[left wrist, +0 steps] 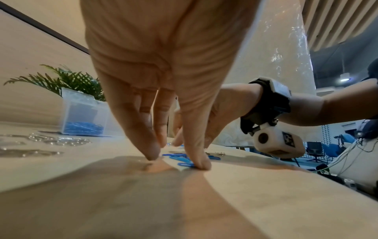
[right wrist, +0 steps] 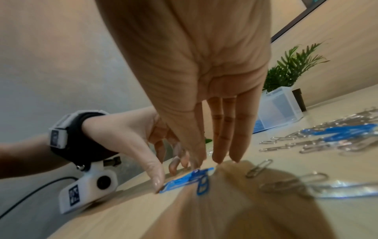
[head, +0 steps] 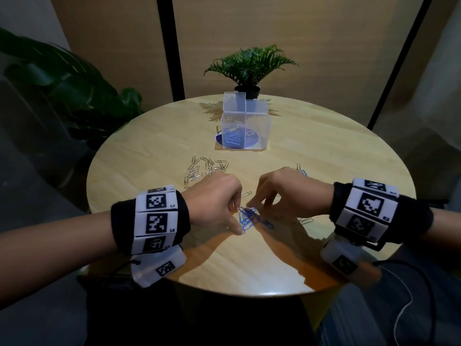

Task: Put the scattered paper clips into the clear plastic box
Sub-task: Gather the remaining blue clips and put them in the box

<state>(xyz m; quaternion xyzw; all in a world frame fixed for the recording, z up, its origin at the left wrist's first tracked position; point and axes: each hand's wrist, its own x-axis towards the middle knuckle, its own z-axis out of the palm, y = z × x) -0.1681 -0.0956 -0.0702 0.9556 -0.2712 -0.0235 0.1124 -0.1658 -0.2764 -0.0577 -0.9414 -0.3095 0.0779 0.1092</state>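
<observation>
Head view, both hands' straight fingers on blue clips (head: 247,218), silver clips (head: 204,168) beside.

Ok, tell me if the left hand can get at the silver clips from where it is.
Probably yes. The left hand rests fingertips-down on the blue clips, and the silver clips lie just beyond it on bare table with nothing in between.

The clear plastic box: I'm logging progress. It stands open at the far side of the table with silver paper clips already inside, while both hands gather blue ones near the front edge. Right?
Not quite. The clips inside the clear plastic box are blue, not silver, as the head view shows. The rest holds: the box is open, and both hands, left hand and right hand, work at the blue paper clips.
</observation>
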